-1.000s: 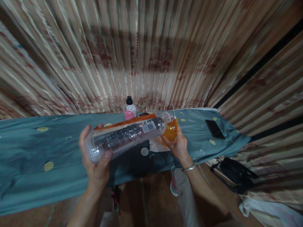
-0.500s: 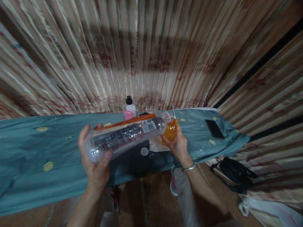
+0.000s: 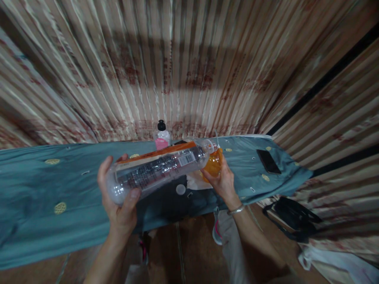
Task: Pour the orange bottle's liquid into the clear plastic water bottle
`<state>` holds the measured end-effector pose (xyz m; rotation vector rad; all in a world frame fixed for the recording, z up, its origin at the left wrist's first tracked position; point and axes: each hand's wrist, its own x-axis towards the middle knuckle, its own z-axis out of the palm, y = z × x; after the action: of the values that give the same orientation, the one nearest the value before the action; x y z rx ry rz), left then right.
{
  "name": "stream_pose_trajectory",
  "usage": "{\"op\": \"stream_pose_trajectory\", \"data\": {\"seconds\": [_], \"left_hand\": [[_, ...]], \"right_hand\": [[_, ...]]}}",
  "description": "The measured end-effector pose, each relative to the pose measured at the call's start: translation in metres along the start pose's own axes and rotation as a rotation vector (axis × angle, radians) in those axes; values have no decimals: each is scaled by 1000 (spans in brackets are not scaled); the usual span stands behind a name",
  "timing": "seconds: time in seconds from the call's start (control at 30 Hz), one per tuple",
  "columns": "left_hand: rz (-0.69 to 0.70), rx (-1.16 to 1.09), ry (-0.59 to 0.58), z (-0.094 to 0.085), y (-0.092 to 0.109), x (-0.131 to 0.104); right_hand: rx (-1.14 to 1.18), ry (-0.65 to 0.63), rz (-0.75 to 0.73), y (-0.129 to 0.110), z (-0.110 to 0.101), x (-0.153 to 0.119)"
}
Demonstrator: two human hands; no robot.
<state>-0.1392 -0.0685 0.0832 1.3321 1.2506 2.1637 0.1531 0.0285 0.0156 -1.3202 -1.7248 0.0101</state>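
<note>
My left hand [image 3: 120, 201] is wrapped round the base of a large clear plastic bottle [image 3: 156, 169] with an orange-edged label and a barcode. The bottle lies tilted, its neck pointing right and slightly up. My right hand [image 3: 223, 179] grips a small orange translucent bottle [image 3: 213, 163] just under that neck. The two mouths meet or nearly meet; I cannot tell whether they touch. Any liquid passing between them is not visible. Below the big bottle, a round whitish cap [image 3: 180, 189] rests on the cloth.
A teal cloth [image 3: 74, 181] covers the table. Behind the bottles stands a clear bottle with a pink label and black cap [image 3: 161, 136]. A phone [image 3: 268, 161] lies at right. A black bag [image 3: 291, 217] sits below, and a pleated curtain [image 3: 177, 71] hangs behind.
</note>
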Motion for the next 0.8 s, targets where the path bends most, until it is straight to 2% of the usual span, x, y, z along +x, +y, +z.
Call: {"op": "stream_pose_trajectory", "data": {"seconds": [0.8], "left_hand": [[2, -18, -9, -2, -1, 0]], "right_hand": [[-25, 5, 11, -1, 0, 1]]}}
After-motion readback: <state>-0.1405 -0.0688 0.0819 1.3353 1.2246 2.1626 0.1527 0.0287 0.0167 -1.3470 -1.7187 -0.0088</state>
